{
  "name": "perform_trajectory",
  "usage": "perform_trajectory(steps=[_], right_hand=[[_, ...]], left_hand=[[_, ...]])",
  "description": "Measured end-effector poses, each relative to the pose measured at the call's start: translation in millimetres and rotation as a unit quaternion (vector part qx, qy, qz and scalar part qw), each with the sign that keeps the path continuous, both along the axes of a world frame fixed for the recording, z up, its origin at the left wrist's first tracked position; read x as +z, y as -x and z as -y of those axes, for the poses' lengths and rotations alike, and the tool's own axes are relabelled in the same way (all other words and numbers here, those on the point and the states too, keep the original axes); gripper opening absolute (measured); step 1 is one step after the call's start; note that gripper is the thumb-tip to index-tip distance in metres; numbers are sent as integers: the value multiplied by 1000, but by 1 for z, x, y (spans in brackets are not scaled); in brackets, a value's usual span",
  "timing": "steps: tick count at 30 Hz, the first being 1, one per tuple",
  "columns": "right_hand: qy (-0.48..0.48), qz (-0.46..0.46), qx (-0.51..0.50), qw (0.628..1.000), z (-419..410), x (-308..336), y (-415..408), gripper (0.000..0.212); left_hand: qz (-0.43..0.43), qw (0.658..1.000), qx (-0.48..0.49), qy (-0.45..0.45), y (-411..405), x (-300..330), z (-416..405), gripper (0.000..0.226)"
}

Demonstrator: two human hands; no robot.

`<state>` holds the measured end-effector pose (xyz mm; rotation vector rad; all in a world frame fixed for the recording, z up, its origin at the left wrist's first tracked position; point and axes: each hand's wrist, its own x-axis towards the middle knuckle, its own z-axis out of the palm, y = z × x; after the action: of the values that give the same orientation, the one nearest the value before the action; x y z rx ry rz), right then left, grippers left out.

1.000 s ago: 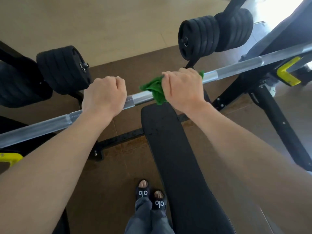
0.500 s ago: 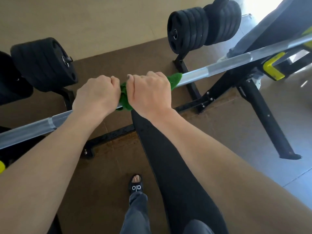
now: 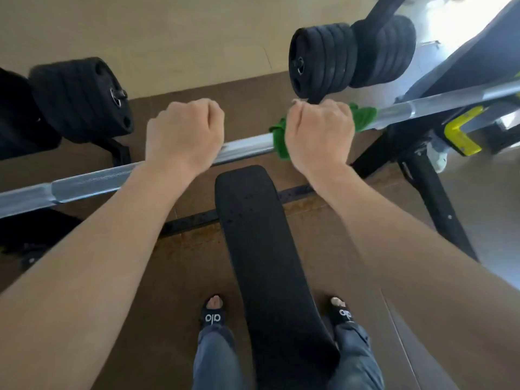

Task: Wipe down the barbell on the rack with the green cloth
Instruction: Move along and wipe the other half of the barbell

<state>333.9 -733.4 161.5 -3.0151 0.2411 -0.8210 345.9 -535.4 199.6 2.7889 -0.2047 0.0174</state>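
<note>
A silver barbell (image 3: 247, 146) runs across the view from lower left to upper right, lying on the rack. My left hand (image 3: 183, 130) grips the bare bar left of centre, fingers curled over it. My right hand (image 3: 319, 133) holds the green cloth (image 3: 364, 118) wrapped round the bar, right of centre. Cloth edges stick out on both sides of that fist. A short stretch of bare bar shows between the two hands.
A black bench pad (image 3: 261, 249) runs from under the bar toward me, my feet on either side. Black weight plates are stacked at the left (image 3: 81, 99) and upper right (image 3: 320, 60). A yellow rack hook (image 3: 461, 133) and black rack leg (image 3: 433, 198) stand at the right.
My right hand has slid the cloth rightward along the bar, away from the left hand it was next to half a second ago. The left hand keeps its grip.
</note>
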Motion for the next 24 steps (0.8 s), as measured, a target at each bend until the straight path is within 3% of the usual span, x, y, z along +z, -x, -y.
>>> perform_trajectory(steps=[3, 6, 15, 21, 24], right_hand=[[11, -30, 124, 992, -38, -6, 5, 45], [41, -37, 192, 980, -6, -3, -2, 45], [55, -90, 160, 982, 188, 6, -20, 51], [39, -62, 58, 996, 163, 0, -17, 58], [51, -68, 71, 994, 133, 3, -14, 55]], left_hand=[[39, 998, 44, 19, -1, -5, 40, 43], [60, 992, 113, 9, 5, -11, 57, 47], [74, 979, 191, 0, 5, -14, 120, 54], [82, 981, 176, -1, 5, -11, 121, 51], [89, 982, 166, -8, 4, -10, 120, 51]])
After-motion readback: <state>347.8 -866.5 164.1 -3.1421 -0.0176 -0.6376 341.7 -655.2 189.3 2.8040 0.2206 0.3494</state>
